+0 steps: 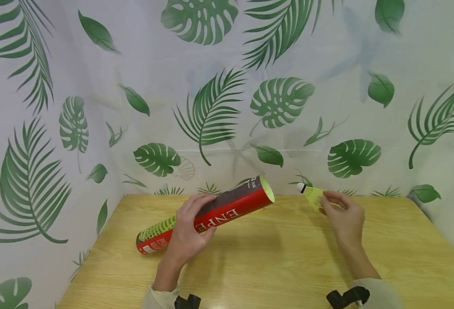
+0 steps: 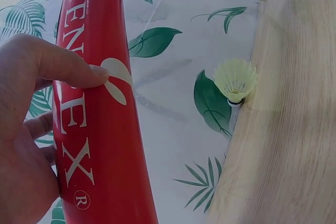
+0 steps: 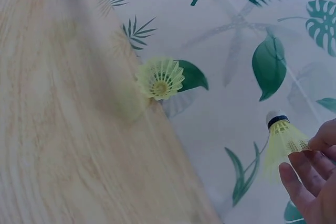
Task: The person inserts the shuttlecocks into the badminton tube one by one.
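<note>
My left hand (image 1: 190, 229) grips a red and dark-grey shuttlecock tube (image 1: 234, 210) around its middle. The tube is raised and tilted, its uncapped end up toward the right, and yellow netting shows through a window near its lower end. To the right, my right hand (image 1: 344, 216) pinches a yellow shuttlecock (image 1: 313, 196) by its skirt, its white cork pointing left toward the tube's mouth, a gap between them. A second yellow shuttlecock (image 3: 160, 80) rests at the table's far edge; in the head view the tube mostly hides it.
A wood-grain table (image 1: 289, 266) lies beneath both hands. Behind it and on the left hangs a white cloth (image 1: 219, 56) printed with green leaves. Both wrists carry black camera mounts (image 1: 348, 297) over light sleeves.
</note>
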A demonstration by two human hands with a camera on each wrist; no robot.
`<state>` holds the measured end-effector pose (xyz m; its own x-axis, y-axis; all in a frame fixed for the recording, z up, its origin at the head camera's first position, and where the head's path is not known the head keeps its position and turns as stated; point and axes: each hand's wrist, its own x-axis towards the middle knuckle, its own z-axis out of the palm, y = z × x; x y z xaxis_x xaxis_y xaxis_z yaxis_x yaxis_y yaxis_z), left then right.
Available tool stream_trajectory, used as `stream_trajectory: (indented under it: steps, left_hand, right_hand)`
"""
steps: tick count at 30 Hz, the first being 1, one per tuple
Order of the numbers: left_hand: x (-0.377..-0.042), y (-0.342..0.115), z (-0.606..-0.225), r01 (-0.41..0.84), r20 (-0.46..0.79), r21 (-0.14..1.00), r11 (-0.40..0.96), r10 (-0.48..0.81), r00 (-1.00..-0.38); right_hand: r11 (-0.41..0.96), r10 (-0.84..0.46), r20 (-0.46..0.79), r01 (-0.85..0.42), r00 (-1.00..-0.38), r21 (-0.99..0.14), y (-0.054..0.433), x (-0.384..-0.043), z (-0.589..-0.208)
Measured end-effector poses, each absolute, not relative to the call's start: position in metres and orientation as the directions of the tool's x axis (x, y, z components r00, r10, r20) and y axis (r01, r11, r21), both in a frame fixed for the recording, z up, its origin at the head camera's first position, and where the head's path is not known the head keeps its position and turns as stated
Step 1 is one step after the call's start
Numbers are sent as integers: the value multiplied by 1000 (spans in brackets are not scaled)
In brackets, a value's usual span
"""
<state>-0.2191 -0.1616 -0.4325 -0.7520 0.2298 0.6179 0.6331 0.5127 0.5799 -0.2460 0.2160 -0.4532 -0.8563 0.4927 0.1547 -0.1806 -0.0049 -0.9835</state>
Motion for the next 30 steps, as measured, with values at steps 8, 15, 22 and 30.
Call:
stream_trajectory:
  steps: [8, 15, 22, 30]
  left_hand:
    - [-219, -159, -435, 627, 607, 576, 524, 240, -758]
    - [-219, -157, -435, 630, 605, 565, 533, 251, -756]
    - [-220, -157, -436, 635, 612, 559, 533, 252, -750]
    - [-220, -156, -435, 629, 610, 565, 533, 244, -754]
  right_hand:
    - [-23, 451, 249, -289, -857, -957, 216, -227, -427]
    - [24, 396, 351, -372, -848, -928, 212, -212, -404]
    - [119, 355, 464, -453, -812, -884, 203, -199, -381]
    - [191, 260, 581, -548, -771, -814, 192, -194, -372]
